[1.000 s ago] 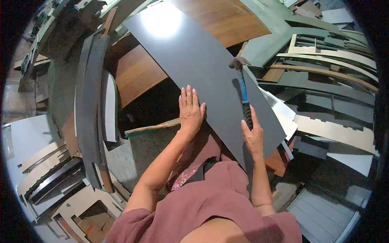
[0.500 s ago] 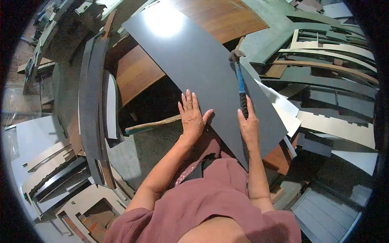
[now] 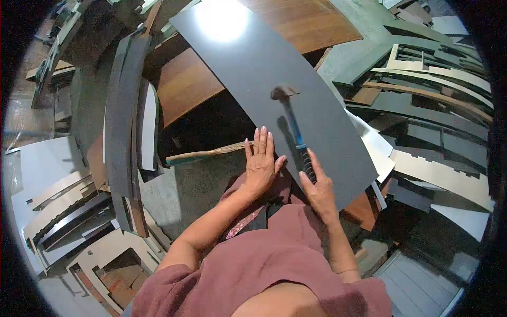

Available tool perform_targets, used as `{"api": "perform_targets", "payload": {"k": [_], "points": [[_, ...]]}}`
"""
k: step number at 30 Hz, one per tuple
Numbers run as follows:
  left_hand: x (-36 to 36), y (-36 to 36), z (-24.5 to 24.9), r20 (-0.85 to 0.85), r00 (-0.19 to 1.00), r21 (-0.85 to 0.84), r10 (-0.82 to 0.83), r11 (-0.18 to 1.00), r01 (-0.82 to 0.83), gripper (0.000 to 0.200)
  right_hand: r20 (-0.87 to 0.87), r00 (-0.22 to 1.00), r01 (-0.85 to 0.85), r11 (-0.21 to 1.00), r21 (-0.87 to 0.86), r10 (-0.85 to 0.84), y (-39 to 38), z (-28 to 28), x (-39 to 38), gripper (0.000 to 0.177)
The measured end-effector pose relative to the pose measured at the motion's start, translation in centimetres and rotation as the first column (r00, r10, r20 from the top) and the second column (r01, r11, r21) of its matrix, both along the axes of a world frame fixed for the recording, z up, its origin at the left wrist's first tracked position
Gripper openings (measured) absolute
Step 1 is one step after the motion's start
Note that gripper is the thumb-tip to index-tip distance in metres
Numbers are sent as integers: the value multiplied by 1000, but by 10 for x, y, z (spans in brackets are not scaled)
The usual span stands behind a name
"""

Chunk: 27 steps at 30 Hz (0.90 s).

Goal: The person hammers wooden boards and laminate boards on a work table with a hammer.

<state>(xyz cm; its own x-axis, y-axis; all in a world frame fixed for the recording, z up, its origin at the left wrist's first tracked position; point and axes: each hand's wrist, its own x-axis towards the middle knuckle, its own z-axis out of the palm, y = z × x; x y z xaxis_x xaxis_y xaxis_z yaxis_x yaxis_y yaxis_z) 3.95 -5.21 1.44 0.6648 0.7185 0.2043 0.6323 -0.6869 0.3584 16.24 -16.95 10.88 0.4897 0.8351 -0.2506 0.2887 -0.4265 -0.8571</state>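
A long dark grey board (image 3: 248, 74) lies slanted in front of me, with a bright light reflected at its far end. My left hand (image 3: 261, 166) rests flat at the board's left edge, fingers stretched out and holding nothing. In my right hand (image 3: 319, 190) is a claw hammer (image 3: 293, 124) with a blue shaft and black grip. Its rusty head is over the middle of the board, slightly blurred, and casts a shadow beside the shaft. Under the board are brown wooden panels (image 3: 187, 87), partly hidden by it.
A stick (image 3: 208, 153) juts out left of my left hand. Dark upright boards (image 3: 122, 127) stand farther left. Cream cut-out panels (image 3: 441, 177) and stacked grey boards lie to the right. More cut-out offcuts (image 3: 105, 259) are at the lower left.
The hammer has swung left, its head going from the board's right edge to over the middle. My right hand has moved slightly down and left. My left hand stays flat at the edge.
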Motion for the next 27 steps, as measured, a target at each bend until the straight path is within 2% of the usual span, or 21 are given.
{"api": "perform_targets", "payload": {"k": [4, 8, 10, 12, 14, 15, 17, 18, 19, 20, 21, 22, 23, 24, 25, 26, 27], "points": [[-1, -3, 2, -55, 998, -22, -13, 1000, 12, 74, -7, 993, -119, 990, -68, 119, 8, 2, -11, 58], [-3, -2, 1, -147, 989, -34, -30, 999, 25, 75, -1, 988, -153, 985, -78, 154, 15, -6, -15, 58], [-4, -3, 2, -152, 988, -35, -36, 999, 31, 74, 63, 979, -184, 976, -114, 192, 16, -8, -15, 59], [-4, -3, 4, -160, 986, -37, -49, 998, 44, 74, 26, 987, -157, 981, -109, 161, 12, -6, -15, 59], [-1, -3, 9, -40, 999, -58, -30, 998, 28, 69, -11, 993, -117, 987, -106, 116, 5, -4, -14, 58], [-3, -4, 12, -39, 998, -62, -52, 997, 50, 69, -50, 997, -65, 993, -95, 60, 0, -3, -12, 58], [-7, -9, 23, 110, 992, -210, -62, 974, 84, 65, -85, 996, 12, 995, -95, -20, -15, -4, -7, 58], [-8, -16, 33, 235, 971, -247, -46, 963, 105, 58, -9, 998, 65, 996, -63, -66, -23, -7, -4, 58], [-10, -21, 40, 235, 970, -256, -65, 958, 126, 58, 65, 992, 114, 993, -30, -112, -32, -8, -2, 57], [-13, -26, 45, 326, 944, -446, 44, 888, 113, 56, 91, 981, 165, 985, 47, -169, -41, -8, 0, 57], [-13, -29, 48, 386, 907, -617, 170, 778, 116, 55, 92, 978, 182, 983, 40, -185, -50, -9, 3, 57], [-11, -31, 49, 372, 879, -734, 298, 674, 82, 53, 134, 961, 238, 971, 31, -240, -59, -10, 7, 57], [-10, -30, 42, 371, 882, -737, 291, 670, 89, 53, 177, 941, 290, 957, 25, -290, -68, -11, 11, 57], [-9, -26, 29, 278, 858, -902, 432, 423, 80, 55, 205, 927, 323, 946, -9, -315, -75, -13, 15, 58], [-6, -21, 27, 145, 830, -987, 539, 139, 83, 58, 205, 925, 329, 944, -12, -320, -80, -12, 18, 58], [-3, -18, 27, 114, 833, -991, 542, 1, 134, 63, 186, 916, 370, 928, -48, -356, -84, -9, 20, 57], [2, -17, 26, 114, 835, -991, 539, -1, 136, 63, 169, 905, 408, 909, -84, -391, -88, -8, 22, 57]]}}
